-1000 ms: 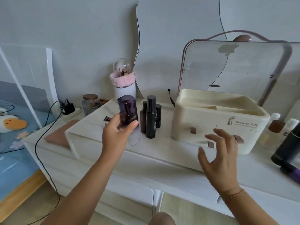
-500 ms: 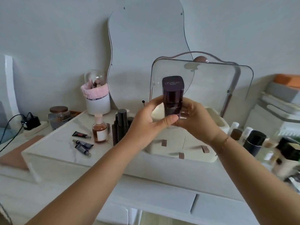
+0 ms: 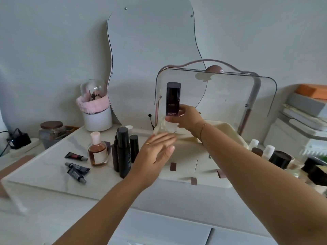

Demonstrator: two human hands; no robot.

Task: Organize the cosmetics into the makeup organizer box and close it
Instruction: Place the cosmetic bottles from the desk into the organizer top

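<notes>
Bottle (image 3: pixel 173 99), dark purple with a clear base, stands upright in the air above the left end of the cream makeup organizer box (image 3: pixel 184 156), at about 12 o'clock from the middle of the view. The right hand (image 3: pixel 187 117) grips it low on the body, fingers wrapped near the label. It looks rigid, smooth and fairly weighty for its size, probably glass, so a hold around the lower body seems safest for lowering it in upright. The left hand (image 3: pixel 155 154) is open and empty, palm down, in front of the box. The clear lid (image 3: pixel 230 96) stands raised behind. At 9 o'clock from the box stand black bottles (image 3: pixel 123 152), with an amber bottle (image 3: pixel 97 152) and small tubes (image 3: pixel 76 167) further left on the white tabletop (image 3: pixel 53 174). More jars (image 3: pixel 279 158) crowd the box's 3 o'clock side.
</notes>
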